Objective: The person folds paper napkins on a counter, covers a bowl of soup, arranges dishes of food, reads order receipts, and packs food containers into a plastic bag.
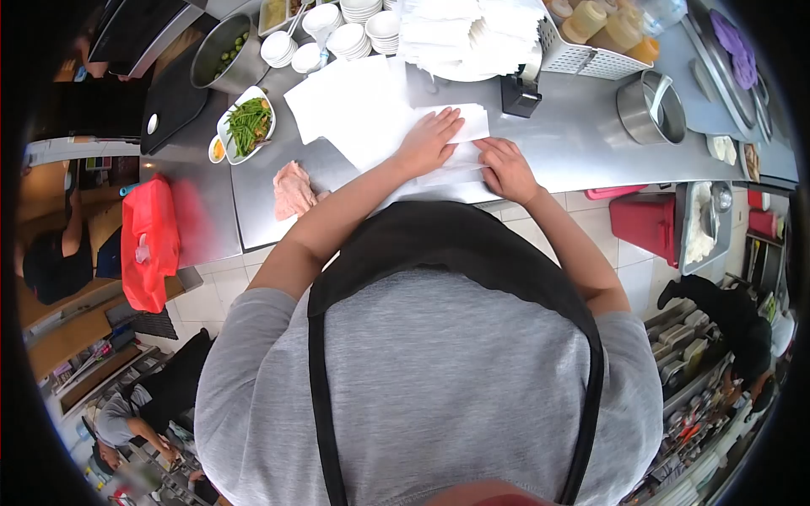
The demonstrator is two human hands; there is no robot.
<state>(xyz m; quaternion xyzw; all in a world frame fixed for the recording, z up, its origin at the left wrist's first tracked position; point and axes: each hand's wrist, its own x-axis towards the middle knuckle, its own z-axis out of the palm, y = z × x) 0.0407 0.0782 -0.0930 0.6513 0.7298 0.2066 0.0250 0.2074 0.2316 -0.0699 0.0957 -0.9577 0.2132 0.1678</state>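
On the steel counter lies a folded sheet of white paper, beside larger white sheets that spread to the left. My left hand presses flat on the paper with its fingers stretched out. At the paper's right edge, my right hand has curled fingers, with thumb and fingertips pinching the fold. A tall heap of folded white papers stands just beyond both hands, next to a black tape dispenser. A crumpled pinkish cloth lies near my left forearm.
Left of the sheets stand a dish of green beans and a metal pot. Stacked white cups line the back. Rightward are a white basket of bottles and a steel pot. A red bag hangs at left; other people work behind.
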